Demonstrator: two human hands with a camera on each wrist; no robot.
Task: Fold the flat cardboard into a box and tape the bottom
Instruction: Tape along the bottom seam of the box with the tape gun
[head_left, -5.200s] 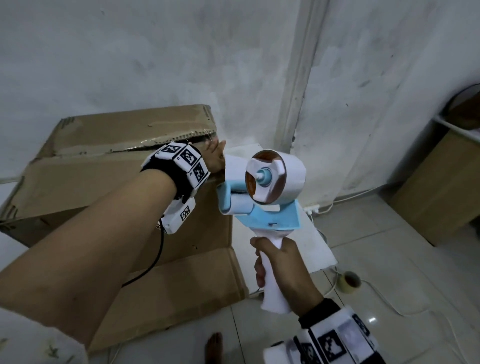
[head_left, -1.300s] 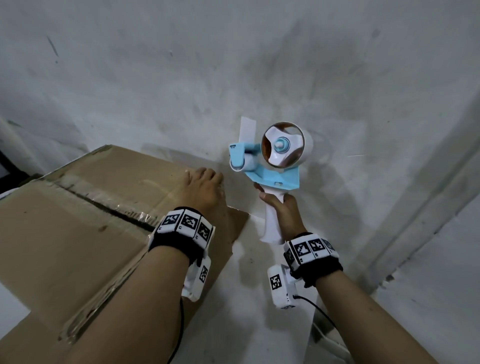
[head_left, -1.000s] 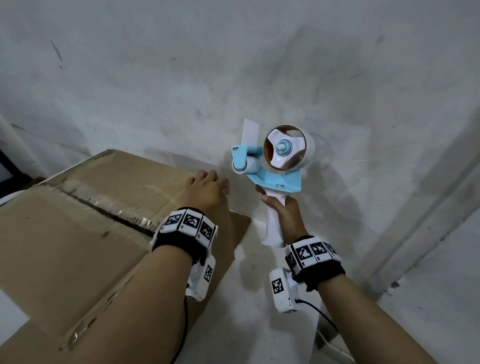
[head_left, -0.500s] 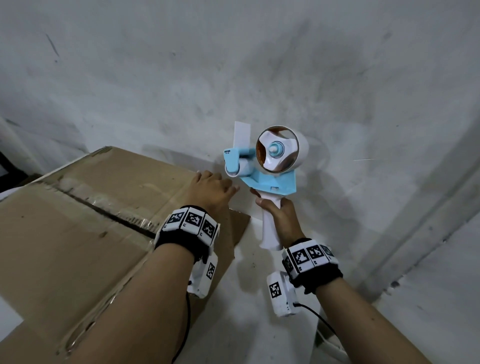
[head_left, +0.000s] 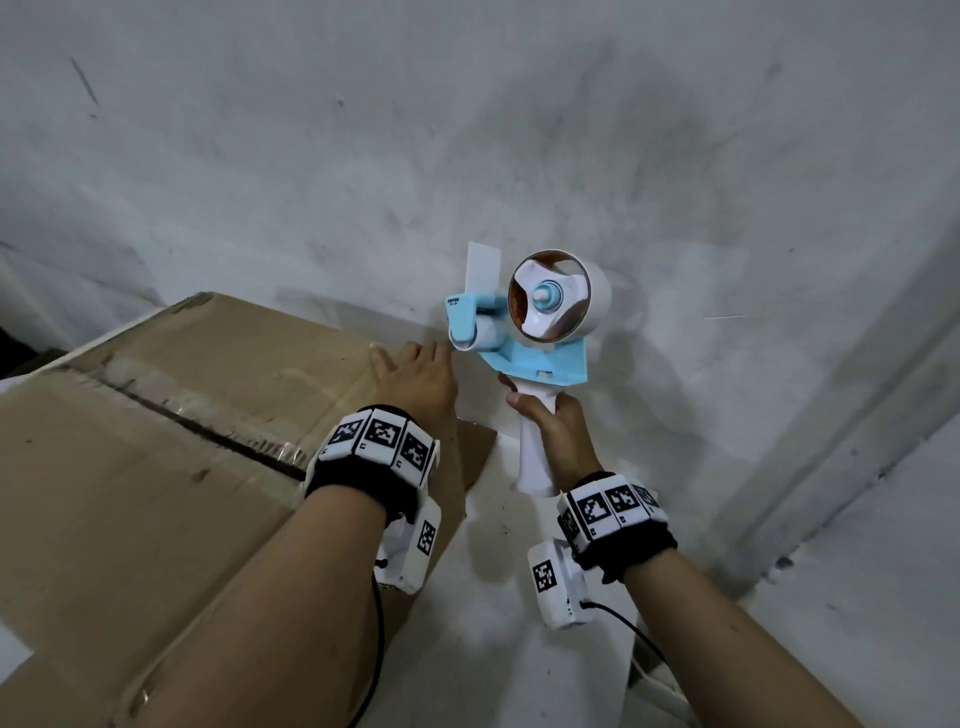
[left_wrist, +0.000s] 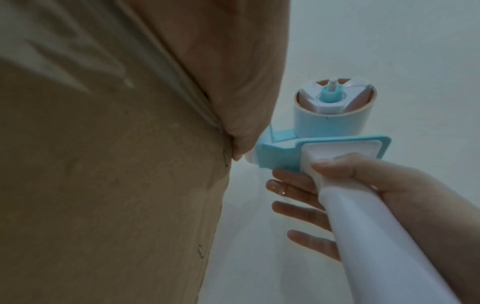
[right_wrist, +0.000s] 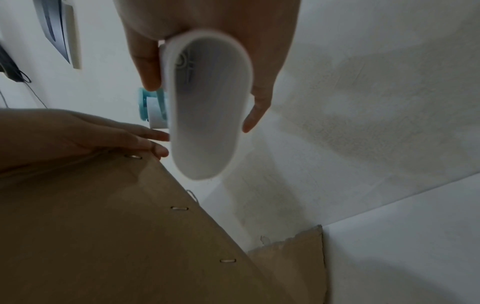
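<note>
Overhead, scuffed grey wall behind the cardboard box.

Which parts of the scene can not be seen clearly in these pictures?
- Left hand: fingers hidden over the cardboard box edge, head view.
- Box seam's near end: covered by the left forearm, head view.
- Tape dispenser label: too small, head view.
- Dispenser head: blocked by its own handle, right wrist view.
- Box bottom: cut off, every view.
</note>
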